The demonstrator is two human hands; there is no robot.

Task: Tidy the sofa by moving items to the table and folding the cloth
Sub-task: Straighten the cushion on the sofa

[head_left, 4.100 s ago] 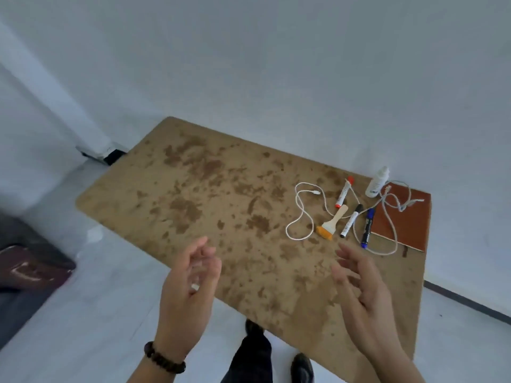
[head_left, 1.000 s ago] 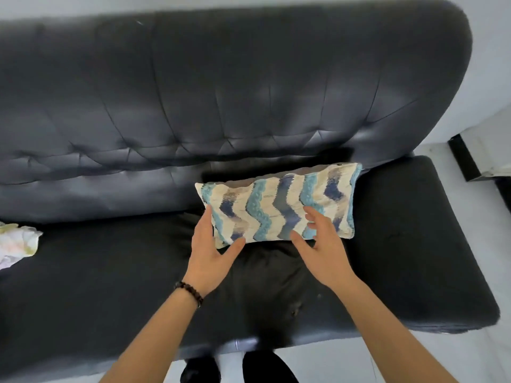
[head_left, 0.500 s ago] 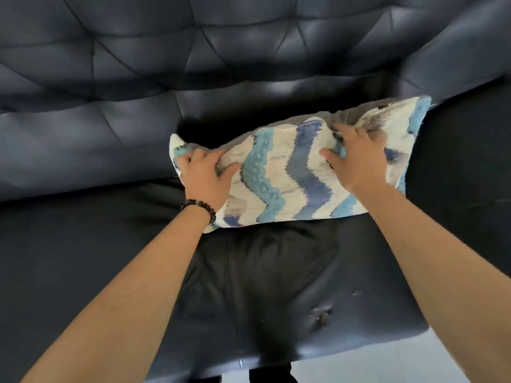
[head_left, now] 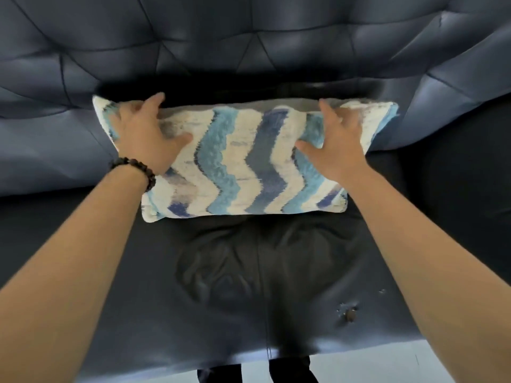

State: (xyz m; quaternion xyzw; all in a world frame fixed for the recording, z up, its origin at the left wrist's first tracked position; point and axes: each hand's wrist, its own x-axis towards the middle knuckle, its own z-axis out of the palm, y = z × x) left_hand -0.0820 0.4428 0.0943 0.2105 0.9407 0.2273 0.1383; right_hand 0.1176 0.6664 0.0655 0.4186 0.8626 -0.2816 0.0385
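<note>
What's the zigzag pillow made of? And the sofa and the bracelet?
Pillow: looks like soft woven or tufted fabric; its blue and white zigzags look fuzzy. Sofa: leather or fake leather, smooth and shiny, with stitched tufts and creases; which one, I cannot tell. Bracelet: dark round beads, maybe wood.

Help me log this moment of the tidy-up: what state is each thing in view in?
Cushion: lies on the sofa seat against the backrest, a hand on each end.
Left hand: fingers spread, pressing the cushion's left end.
Right hand: fingers spread, pressing its right end.
Sofa: seat creased before the cushion; scuffed spot front right.
Bead bracelet: worn on the left wrist.
</note>
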